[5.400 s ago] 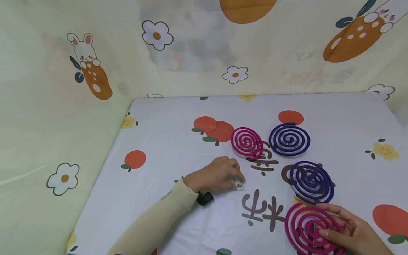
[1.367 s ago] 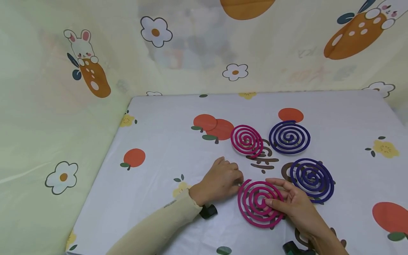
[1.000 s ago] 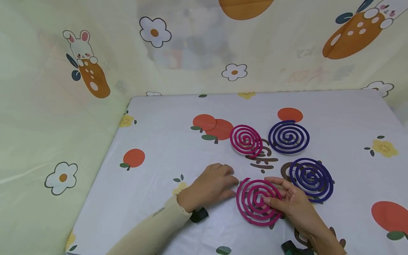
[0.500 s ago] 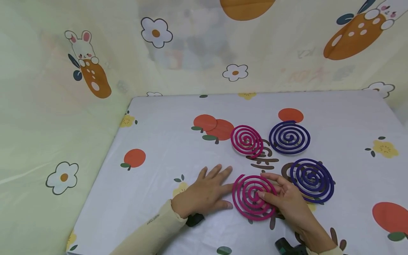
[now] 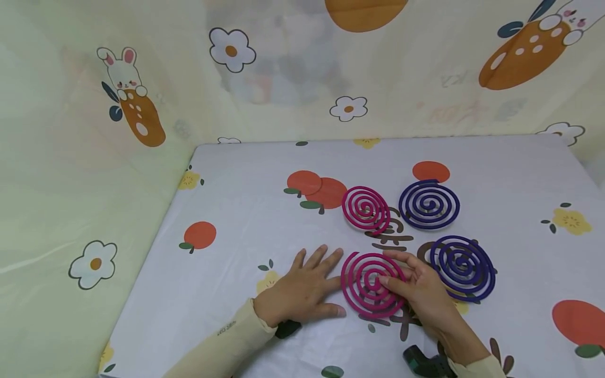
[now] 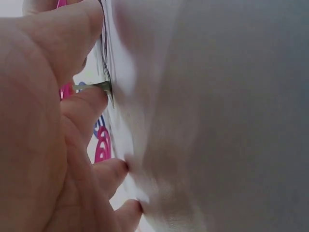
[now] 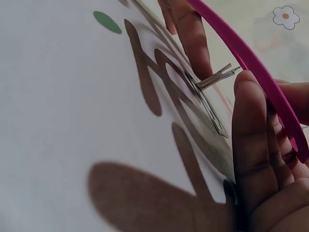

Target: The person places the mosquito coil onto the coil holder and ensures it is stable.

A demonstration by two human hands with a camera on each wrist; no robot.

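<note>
My right hand (image 5: 423, 294) pinches a pink mosquito coil (image 5: 371, 286) between thumb and fingers. In the right wrist view this coil (image 7: 263, 70) is tilted up off the table. Just beside it stands a small metal coil stand (image 7: 216, 79), its forked prong rising from a thin flat base on the cloth. The prong's tip is close to the coil's inner side. My left hand (image 5: 302, 291) lies spread on the table, fingers straight, its index finger reaching under the coil's left edge. In the left wrist view the stand (image 6: 94, 86) is right by a fingertip. From above, the coil hides the stand.
Another pink coil (image 5: 365, 207) lies farther back on the printed white cloth (image 5: 246, 194). Two dark blue coils lie to the right, one at the back (image 5: 429, 205) and one nearer (image 5: 463, 268), close to my right hand. A patterned curtain (image 5: 283, 68) rises behind the table.
The right hand has brought the pink coil from the front right to the left hand, lately shifting it slightly back and left. The left hand, earlier curled at the stand, has spread flat.
</note>
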